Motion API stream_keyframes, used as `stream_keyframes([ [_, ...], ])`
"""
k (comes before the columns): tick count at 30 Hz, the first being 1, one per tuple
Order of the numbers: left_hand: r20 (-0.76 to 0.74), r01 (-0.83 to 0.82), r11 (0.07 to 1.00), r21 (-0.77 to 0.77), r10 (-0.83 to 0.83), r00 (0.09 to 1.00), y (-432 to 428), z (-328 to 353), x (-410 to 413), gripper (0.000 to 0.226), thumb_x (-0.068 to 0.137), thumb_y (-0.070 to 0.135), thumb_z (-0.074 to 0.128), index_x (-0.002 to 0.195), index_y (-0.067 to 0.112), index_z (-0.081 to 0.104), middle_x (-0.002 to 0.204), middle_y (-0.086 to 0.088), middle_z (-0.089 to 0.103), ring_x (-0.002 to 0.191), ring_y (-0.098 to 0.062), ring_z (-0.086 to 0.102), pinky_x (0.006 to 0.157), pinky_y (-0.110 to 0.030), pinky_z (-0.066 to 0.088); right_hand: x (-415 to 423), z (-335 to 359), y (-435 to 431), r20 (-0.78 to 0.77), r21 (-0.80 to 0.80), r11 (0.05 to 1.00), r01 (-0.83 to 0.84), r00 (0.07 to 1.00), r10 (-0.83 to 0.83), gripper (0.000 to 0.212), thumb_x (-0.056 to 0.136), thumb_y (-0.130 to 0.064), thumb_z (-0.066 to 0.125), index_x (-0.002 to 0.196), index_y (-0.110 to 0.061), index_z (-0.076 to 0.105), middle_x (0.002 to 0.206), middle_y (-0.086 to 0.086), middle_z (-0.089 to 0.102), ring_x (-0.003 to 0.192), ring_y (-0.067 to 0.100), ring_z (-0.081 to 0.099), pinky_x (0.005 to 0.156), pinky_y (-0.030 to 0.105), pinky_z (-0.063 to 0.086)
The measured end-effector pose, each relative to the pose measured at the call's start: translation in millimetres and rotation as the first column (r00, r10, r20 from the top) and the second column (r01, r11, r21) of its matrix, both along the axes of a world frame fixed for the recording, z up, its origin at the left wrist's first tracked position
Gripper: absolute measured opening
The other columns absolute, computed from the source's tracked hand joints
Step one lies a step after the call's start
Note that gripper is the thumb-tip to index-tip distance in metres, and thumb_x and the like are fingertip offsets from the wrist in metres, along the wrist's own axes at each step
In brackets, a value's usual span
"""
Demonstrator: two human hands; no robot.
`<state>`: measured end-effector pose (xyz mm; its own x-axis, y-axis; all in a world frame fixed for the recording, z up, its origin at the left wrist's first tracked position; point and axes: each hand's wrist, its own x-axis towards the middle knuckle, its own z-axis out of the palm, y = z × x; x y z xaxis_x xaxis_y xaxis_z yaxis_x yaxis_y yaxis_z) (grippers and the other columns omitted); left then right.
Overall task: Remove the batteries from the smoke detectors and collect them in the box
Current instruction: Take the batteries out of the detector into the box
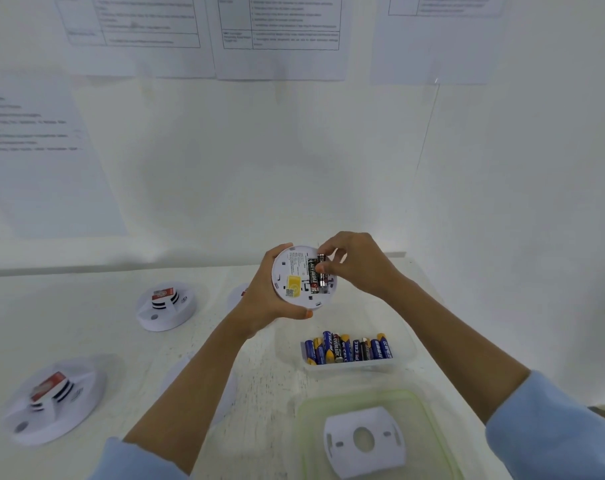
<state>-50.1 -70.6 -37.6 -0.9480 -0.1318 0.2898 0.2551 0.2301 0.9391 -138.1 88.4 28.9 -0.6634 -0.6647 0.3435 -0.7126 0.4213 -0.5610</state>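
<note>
My left hand (264,299) grips a round white smoke detector (294,271) above the table, its back facing me. Two black batteries sit side by side in its open compartment. The left battery (313,276) lies flat in its slot. My right hand (353,263) pinches the right battery (322,270) with fingertips near its top end. Below, a clear plastic box (403,351) holds several blue and black batteries (349,348).
Two more white smoke detectors (165,305) (53,398) stand on the white table at the left, and another (237,295) shows partly behind my left wrist. A green-rimmed clear lid (306,407) near me carries a white mounting plate (363,439). Papers hang on the wall behind.
</note>
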Motion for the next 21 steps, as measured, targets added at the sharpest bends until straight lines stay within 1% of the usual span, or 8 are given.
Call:
stream_keyframes([
  [4, -0.015, -0.018, 1.000, -0.004, 0.018, 1.000, 0, 1, -2, 0.095, 0.045, 0.002, 0.079, 0.126, 0.020, 0.033, 0.122, 0.006, 0.047, 0.110, -0.011, 0.052, 0.078, -0.018, 0.052, 2, 3, 0, 0.009, -0.054, 0.998, -0.010, 1.000, 0.011, 0.019, 0.077, -0.012, 0.072, 0.094, -0.005, 0.068, 0.096, 0.009, 0.068, 0.077, 0.014, 0.058, 0.077, 0.031, 0.050],
  [7, -0.020, -0.019, 1.000, 0.009, 0.019, 1.000, 0, 4, -2, 0.095, 0.046, 0.001, 0.078, 0.126, 0.019, 0.032, 0.120, 0.007, 0.046, 0.107, -0.001, 0.053, 0.077, -0.015, 0.051, 3, 5, 1, 0.020, -0.110, 0.994, -0.007, 1.000, 0.010, 0.019, 0.076, -0.007, 0.071, 0.095, -0.005, 0.069, 0.092, 0.007, 0.069, 0.075, 0.012, 0.059, 0.074, 0.024, 0.050],
  [9, -0.021, -0.021, 1.000, 0.017, 0.022, 1.000, 1, 5, -2, 0.095, 0.046, 0.001, 0.078, 0.127, 0.019, 0.031, 0.119, 0.008, 0.047, 0.105, 0.002, 0.053, 0.076, -0.014, 0.051, 4, 4, 2, 0.036, -0.179, 0.984, -0.024, 0.999, 0.031, 0.023, 0.075, -0.003, 0.071, 0.098, -0.006, 0.068, 0.088, 0.003, 0.068, 0.074, 0.008, 0.060, 0.071, 0.017, 0.050],
  [11, -0.021, -0.030, 0.999, 0.026, 0.031, 0.999, 0, 5, -2, 0.096, 0.046, 0.003, 0.078, 0.128, 0.020, 0.031, 0.119, 0.008, 0.047, 0.107, -0.003, 0.053, 0.078, -0.016, 0.052, 5, 2, 2, 0.083, -0.255, 0.966, -0.039, 0.995, 0.062, 0.035, 0.074, 0.001, 0.071, 0.108, -0.007, 0.065, 0.083, -0.005, 0.064, 0.075, 0.003, 0.060, 0.071, 0.012, 0.051],
  [13, -0.017, -0.022, 0.999, 0.035, 0.023, 1.000, 0, 6, -3, 0.096, 0.046, 0.002, 0.078, 0.127, 0.022, 0.032, 0.119, 0.008, 0.047, 0.106, -0.003, 0.053, 0.079, -0.017, 0.052, 6, 1, 2, 0.135, -0.326, 0.944, -0.042, 0.987, 0.091, 0.041, 0.072, 0.004, 0.071, 0.111, -0.008, 0.064, 0.082, -0.009, 0.061, 0.077, 0.003, 0.061, 0.072, 0.012, 0.053],
  [15, -0.007, -0.006, 0.999, 0.033, 0.006, 1.000, 0, 6, -3, 0.096, 0.046, 0.000, 0.078, 0.127, 0.022, 0.032, 0.119, 0.007, 0.048, 0.104, 0.002, 0.054, 0.076, -0.017, 0.052, 6, 2, 3, 0.133, -0.380, 0.924, -0.048, 0.985, 0.106, 0.036, 0.072, 0.006, 0.072, 0.104, -0.010, 0.067, 0.084, -0.008, 0.061, 0.077, 0.004, 0.062, 0.074, 0.016, 0.054],
  [18, 0.008, 0.003, 1.000, 0.028, -0.004, 1.000, 1, 3, -3, 0.099, 0.045, 0.002, 0.080, 0.128, 0.023, 0.031, 0.121, 0.005, 0.048, 0.110, -0.008, 0.052, 0.079, -0.020, 0.053, 3, 3, 7, -0.052, -0.323, 0.931, -0.169, 0.986, 0.161, 0.022, 0.071, 0.005, 0.072, 0.091, -0.005, 0.072, 0.086, -0.002, 0.062, 0.079, 0.002, 0.061, 0.073, 0.016, 0.054],
  [21, 0.018, 0.008, 0.999, 0.043, -0.009, 1.000, 3, 3, -3, 0.097, 0.045, 0.002, 0.079, 0.127, 0.025, 0.032, 0.121, 0.006, 0.048, 0.110, -0.012, 0.053, 0.079, -0.021, 0.053, 1, 0, 11, -0.193, -0.119, 0.957, -0.265, 0.952, 0.239, 0.018, 0.073, 0.002, 0.072, 0.089, -0.007, 0.074, 0.103, 0.009, 0.068, 0.093, 0.012, 0.063, 0.079, 0.018, 0.053],
])
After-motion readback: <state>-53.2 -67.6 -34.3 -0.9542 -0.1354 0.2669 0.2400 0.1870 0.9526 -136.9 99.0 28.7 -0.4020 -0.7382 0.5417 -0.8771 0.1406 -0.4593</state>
